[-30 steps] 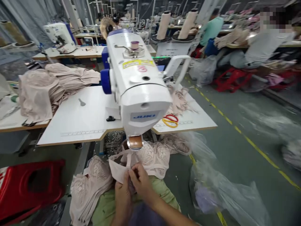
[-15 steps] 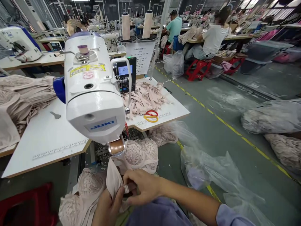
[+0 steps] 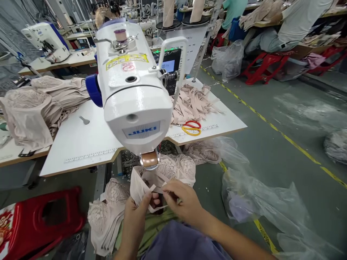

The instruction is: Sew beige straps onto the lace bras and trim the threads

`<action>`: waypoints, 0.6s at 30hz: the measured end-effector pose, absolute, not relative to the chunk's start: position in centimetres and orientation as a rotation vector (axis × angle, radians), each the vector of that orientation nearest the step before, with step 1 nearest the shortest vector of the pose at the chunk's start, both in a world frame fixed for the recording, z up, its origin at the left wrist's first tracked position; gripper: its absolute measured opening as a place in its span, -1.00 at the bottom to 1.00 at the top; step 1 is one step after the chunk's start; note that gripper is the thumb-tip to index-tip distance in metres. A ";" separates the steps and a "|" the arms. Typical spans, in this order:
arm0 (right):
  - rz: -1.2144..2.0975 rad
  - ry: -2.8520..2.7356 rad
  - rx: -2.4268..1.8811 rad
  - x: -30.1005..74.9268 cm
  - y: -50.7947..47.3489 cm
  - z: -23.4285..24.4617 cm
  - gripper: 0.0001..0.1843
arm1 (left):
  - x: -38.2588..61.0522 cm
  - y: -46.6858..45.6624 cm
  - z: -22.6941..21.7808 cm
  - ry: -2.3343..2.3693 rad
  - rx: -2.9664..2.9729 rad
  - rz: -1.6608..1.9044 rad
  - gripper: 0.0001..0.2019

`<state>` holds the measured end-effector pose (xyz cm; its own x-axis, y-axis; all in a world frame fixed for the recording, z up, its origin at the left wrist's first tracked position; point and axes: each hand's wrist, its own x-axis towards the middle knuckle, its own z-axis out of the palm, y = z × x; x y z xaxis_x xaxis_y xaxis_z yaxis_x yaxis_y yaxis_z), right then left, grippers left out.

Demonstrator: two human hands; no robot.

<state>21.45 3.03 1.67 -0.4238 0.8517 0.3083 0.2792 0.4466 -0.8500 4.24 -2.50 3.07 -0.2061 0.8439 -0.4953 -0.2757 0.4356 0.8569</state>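
Note:
Just below the sewing machine's head (image 3: 138, 119), I hold a pale pink bra (image 3: 138, 187) whose plain fabric part is spread between my hands. My left hand (image 3: 138, 213) is closed on that fabric, thumb on top by a small narrow strip end. My right hand (image 3: 184, 202) pinches the bra's narrow band a little to the right, fingertips curled over it. Lace cups (image 3: 176, 168) hang behind, beside the machine's copper-coloured cylinder end (image 3: 149, 159); whether they belong to the same bra I cannot tell. More lace bras (image 3: 108, 213) lie stacked left of my left hand.
On the white sewing table (image 3: 92, 141) are red-and-yellow scissors (image 3: 192, 128), a heap of pink straps (image 3: 193, 103) and a small grey tool (image 3: 84, 120). Bras pile (image 3: 40, 108) at the left. A red stool (image 3: 51, 216) and clear plastic bags (image 3: 260, 206) stand low on either side.
My view has tilted down and turned left. My hands have moved apart, the right one away from the left, and the fabric between them is opened out more.

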 end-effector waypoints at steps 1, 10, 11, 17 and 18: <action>0.926 -1.939 -0.919 21.1 2.8 2.0 -0.85 | 4.4 -2.6 2.9 1.428 0.549 1.137 -0.65; 0.870 -1.886 -0.892 19.4 2.7 2.1 -0.84 | 5.1 -2.8 3.6 1.552 0.615 1.172 -0.59; 0.871 -1.877 -0.892 19.4 2.7 2.0 -0.85 | 5.1 -2.8 3.5 1.573 0.642 1.164 -0.58; 1.075 -1.891 -1.001 20.0 3.4 2.3 -0.90 | 4.9 -3.1 2.9 1.671 0.853 1.081 -0.63; 1.128 -1.899 -1.018 20.2 3.7 2.5 -0.93 | 4.8 -3.2 2.8 1.673 0.897 1.071 -0.65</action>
<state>20.15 3.69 2.47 -0.4507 0.8768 0.1676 0.2725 0.3139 -0.9095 4.81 -3.15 2.84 -0.3056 0.8997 -0.3118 0.0938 0.3543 0.9304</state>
